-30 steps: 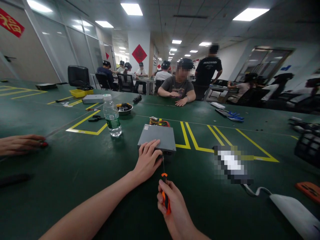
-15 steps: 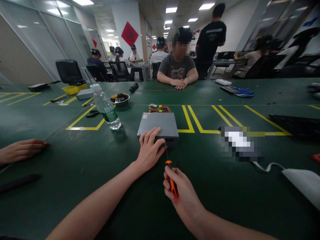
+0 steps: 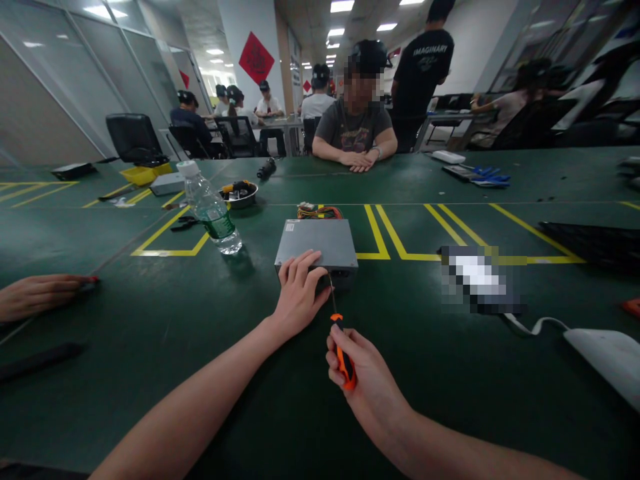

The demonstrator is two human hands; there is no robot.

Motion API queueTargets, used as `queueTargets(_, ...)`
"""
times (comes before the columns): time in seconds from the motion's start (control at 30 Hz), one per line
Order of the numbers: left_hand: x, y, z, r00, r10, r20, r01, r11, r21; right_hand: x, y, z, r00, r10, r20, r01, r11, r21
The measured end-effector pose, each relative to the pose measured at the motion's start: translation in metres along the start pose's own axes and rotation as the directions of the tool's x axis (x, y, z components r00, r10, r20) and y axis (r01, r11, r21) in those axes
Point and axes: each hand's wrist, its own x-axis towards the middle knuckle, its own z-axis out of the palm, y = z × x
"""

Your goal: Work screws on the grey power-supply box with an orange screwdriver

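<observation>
A grey metal computer power supply (image 3: 320,239) lies flat on the green table, its coloured cable bundle (image 3: 320,211) at the far side. My left hand (image 3: 299,293) grips its near edge, fingers over the top and thumb low at the front. In my right hand (image 3: 367,370) is an orange and black screwdriver (image 3: 344,360), fingers wrapped round its handle. The thin shaft points away from me, up to the near face of the power supply beside my left thumb. Exactly where the tip touches is too small to tell.
A water bottle (image 3: 213,213) stands left of the power supply, near a metal bowl (image 3: 240,195) of parts. A phone-like device (image 3: 480,277), blurred out, lies right with a white cable. Another person's hand (image 3: 40,297) rests at far left. Someone (image 3: 355,127) sits opposite.
The view has tipped down slightly, so everything sits a little higher in the picture. Both hands keep nearly the same hold on the power supply and the screwdriver.
</observation>
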Motion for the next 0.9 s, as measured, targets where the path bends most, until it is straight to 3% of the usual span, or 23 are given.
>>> queueTargets(0.2,0.003,0.001,-0.007,0.996,-0.007,0.084,0.000,0.997,0.082,0.002,0.004,-0.004,0.997,0.073,0.022,-0.073,0.997,0.017)
queueTargets(0.33,0.005,0.001,-0.010,0.993,0.008,0.115,-0.021,0.993,0.113,0.003,0.005,-0.004,1.000,0.020,-0.011,-0.019,1.000,0.022)
queueTargets(0.47,0.005,0.002,-0.010,0.994,0.007,0.110,-0.020,0.994,0.109,0.003,0.006,-0.004,0.999,-0.043,0.011,0.043,0.999,0.026)
queueTargets(0.7,0.007,0.002,-0.012,0.995,0.018,0.097,-0.030,0.992,0.124,0.001,0.005,-0.002,0.998,0.049,-0.025,-0.049,0.999,0.002)
queueTargets(0.9,0.010,-0.001,-0.013,0.995,0.012,0.094,-0.020,0.997,0.076,0.002,0.006,-0.002,0.999,-0.053,0.008,0.054,0.997,-0.048)
